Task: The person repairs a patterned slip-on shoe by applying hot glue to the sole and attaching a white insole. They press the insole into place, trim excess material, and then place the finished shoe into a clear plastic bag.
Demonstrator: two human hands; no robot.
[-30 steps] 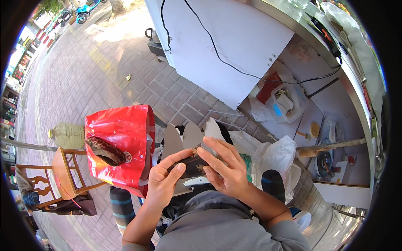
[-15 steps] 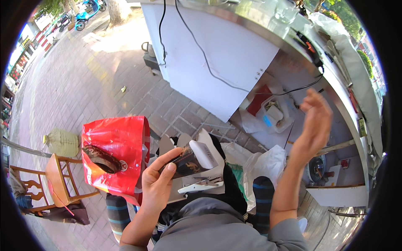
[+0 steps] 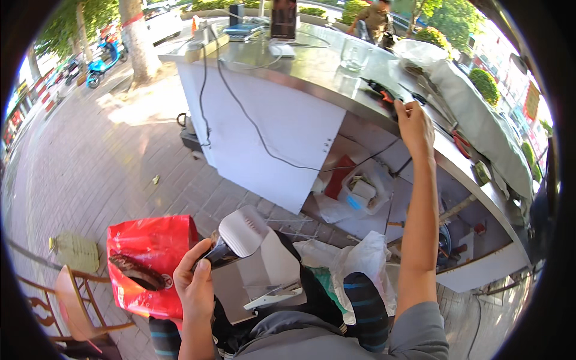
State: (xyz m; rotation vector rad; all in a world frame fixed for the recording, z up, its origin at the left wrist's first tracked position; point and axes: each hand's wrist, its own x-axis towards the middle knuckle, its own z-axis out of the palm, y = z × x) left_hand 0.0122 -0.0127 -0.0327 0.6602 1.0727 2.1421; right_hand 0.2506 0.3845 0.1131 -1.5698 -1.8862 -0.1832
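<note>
My left hand (image 3: 196,287) is closed around a black object with a gold pattern and a broad pale grey flap (image 3: 243,231); its exact kind I cannot make out. Out at the counter edge, my right hand (image 3: 415,126) has its fingers pinched at the rear end of a black and orange corded tool (image 3: 381,91) lying on the counter. On my lap rests a grey sheet (image 3: 240,282) with a white-handled metal tool (image 3: 276,295) across it. To the left, a red bag (image 3: 150,237) bears a dark brown curved piece (image 3: 137,273).
A metal-topped counter (image 3: 300,78) spans the front, with a glass jar (image 3: 354,57) on top. Its shelf holds a clear plastic tub (image 3: 366,192). Black cords hang down its white panel (image 3: 258,126). A wooden chair (image 3: 75,300) and plastic jug (image 3: 77,252) stand left. Another person (image 3: 375,21) is beyond.
My right hand has moved forward from above the shelf to the tool on the counter. The head view has tilted up, showing more of the countertop. My left hand still holds the black object.
</note>
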